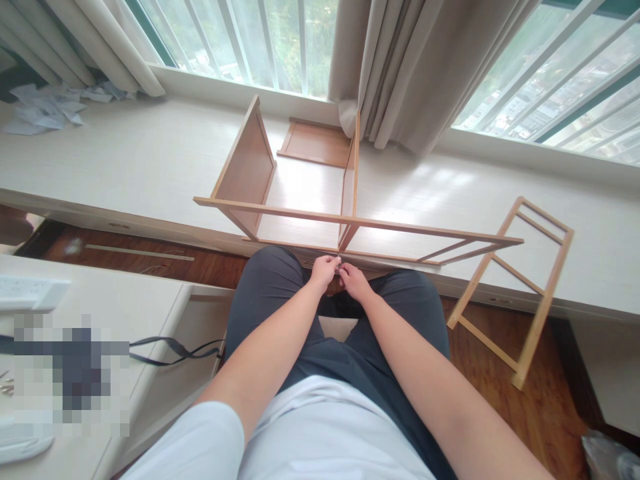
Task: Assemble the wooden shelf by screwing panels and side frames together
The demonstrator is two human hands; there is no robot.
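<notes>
My left hand and my right hand meet between my knees, at the front edge of the sill. Both are closed in a pinch, fingertips almost touching. A tiny metallic-looking piece shows between them, too small to name. Just beyond my fingers stands a partly assembled wooden frame, with a long rail running across the front. Its left side panel and a middle panel rise toward the window. Whether my fingers touch the lower rail I cannot tell.
A separate wooden ladder-like frame leans on the sill at right. Behind the assembly lies a loose wooden panel. Torn papers lie far left. A white table at left holds a power strip and a dark strap.
</notes>
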